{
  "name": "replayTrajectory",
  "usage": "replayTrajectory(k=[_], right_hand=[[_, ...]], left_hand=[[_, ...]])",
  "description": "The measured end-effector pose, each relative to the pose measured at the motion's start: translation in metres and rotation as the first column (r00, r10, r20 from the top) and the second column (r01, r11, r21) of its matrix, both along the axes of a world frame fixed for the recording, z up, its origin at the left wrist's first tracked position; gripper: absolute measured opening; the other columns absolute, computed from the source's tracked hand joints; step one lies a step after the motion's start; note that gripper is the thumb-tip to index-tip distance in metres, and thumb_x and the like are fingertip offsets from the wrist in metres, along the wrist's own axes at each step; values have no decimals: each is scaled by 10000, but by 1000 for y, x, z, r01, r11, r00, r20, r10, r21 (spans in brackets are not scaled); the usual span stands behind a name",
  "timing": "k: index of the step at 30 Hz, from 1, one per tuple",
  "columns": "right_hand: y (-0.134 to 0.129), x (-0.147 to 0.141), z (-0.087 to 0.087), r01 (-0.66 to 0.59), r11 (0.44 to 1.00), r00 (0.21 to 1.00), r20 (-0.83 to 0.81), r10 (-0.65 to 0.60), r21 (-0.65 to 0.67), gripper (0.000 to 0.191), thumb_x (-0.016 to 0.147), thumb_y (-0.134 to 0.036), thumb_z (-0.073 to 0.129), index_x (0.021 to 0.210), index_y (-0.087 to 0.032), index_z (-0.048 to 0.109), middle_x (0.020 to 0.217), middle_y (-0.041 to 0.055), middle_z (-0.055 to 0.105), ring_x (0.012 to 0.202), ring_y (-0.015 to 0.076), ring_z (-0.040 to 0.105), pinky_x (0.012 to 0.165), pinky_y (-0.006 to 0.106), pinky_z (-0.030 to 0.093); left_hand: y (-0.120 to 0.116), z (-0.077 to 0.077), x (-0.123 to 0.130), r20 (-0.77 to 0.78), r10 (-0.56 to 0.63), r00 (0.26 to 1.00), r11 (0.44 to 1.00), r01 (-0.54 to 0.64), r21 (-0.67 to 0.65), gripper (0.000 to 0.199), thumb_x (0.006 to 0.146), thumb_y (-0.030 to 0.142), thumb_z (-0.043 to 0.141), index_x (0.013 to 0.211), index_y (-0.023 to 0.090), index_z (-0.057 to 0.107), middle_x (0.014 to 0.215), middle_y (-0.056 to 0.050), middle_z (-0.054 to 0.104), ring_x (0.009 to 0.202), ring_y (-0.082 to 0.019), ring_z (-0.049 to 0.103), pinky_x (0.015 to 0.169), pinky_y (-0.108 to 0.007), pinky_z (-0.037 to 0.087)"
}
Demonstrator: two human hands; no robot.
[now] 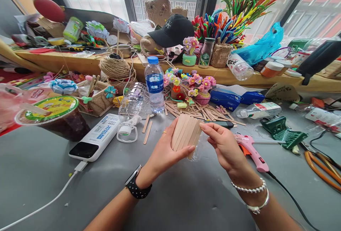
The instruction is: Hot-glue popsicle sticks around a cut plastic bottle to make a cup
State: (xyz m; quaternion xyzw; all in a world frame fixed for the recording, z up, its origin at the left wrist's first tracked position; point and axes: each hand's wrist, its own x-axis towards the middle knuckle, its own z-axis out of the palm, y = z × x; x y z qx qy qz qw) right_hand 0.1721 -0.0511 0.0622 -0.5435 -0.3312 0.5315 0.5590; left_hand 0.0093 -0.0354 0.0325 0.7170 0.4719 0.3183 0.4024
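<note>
In the head view, the left hand [162, 151] curls half closed around a panel [185, 131] of flat, pale wooden sticks, with the thumb along the lower edge. The sticks lie side by side, their smooth faces showing fine grain and their ends rounded. The right hand [226, 147] pinches the upper end of the end stick [195, 142] between thumb and forefinger, its other fingers bent inward. This stick stands at the panel's right side and reaches lower than its neighbours. The panel is held above the grey, smooth table [106, 195], near its middle.

Just beyond the panel, a flat, criss-crossed pile [213, 112] of similar sticks spreads over the table, and two loose sticks [148, 132] lie to the left. A clear plastic bottle [155, 97] with a blue cap and label stands upright behind them, near a rough, fibrous ball of twine [117, 69]. To the left lies a glossy white power bank [98, 137], a rounded block. On the right, near the right hand, rests a pink plastic glue gun [254, 152]; fuzzy pipe cleaners [239, 14] fan out at the back.
</note>
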Motion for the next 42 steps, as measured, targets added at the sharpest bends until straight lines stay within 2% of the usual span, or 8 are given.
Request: replayTrajectory(k=[13,42], right_hand=[[0,0,0,2,1000,1000,11,-2,4,239,568,-391,718,660,-188,631,702,-22,595,671,102,470,630,236,337],[-1,-2,1,5,1000,999,41,-5,-2,235,587,-392,703,682,-194,620,728,-21,593,689,106,471,636,239,339]], left_hand=[[-2,1,1,6,32,999,999,-31,-4,833,669,491,627,1349,265,201,1294,-105,398,1134,-298,424,922,-442,376],[-1,0,0,8,23,1000,1000,-23,11,807,681,482,620,1335,250,209,1329,-106,354,1171,-291,383,949,-441,350]])
